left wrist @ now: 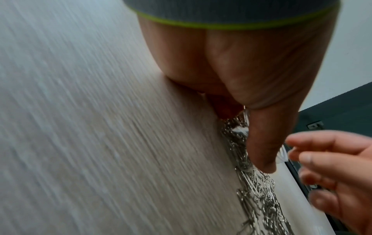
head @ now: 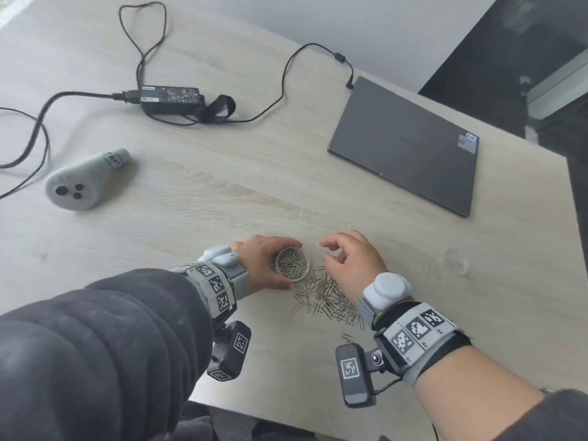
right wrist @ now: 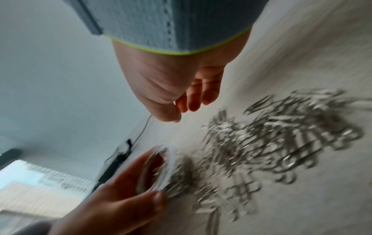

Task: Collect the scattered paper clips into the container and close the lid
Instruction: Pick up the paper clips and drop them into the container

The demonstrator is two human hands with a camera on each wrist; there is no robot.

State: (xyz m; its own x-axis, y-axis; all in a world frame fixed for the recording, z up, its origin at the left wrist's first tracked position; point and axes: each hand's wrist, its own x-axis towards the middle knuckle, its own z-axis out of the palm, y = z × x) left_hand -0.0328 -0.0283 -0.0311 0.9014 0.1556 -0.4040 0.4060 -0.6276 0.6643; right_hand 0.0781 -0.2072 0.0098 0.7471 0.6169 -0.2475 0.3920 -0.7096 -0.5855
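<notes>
My left hand (head: 259, 265) grips a small round clear container (head: 292, 264), upright on the table and holding many silver paper clips. Its thumb (left wrist: 261, 143) lies along the container's near wall (left wrist: 240, 130). A pile of loose paper clips (head: 324, 297) spreads on the table just right of and below the container. My right hand (head: 353, 259) hovers beside the container's rim with curled fingers and pinches a single paper clip (head: 326, 254) at its fingertips. The right wrist view shows the pile (right wrist: 271, 143), the container (right wrist: 159, 168) and my left hand (right wrist: 112, 198), all blurred.
The clear round lid (head: 457, 261) lies on the table to the right. A closed grey laptop (head: 410, 148) sits at the back right, a power adapter (head: 171, 97) with cables at the back, a grey controller (head: 82, 179) at the left. One stray clip (head: 347, 337) lies near the table's front edge.
</notes>
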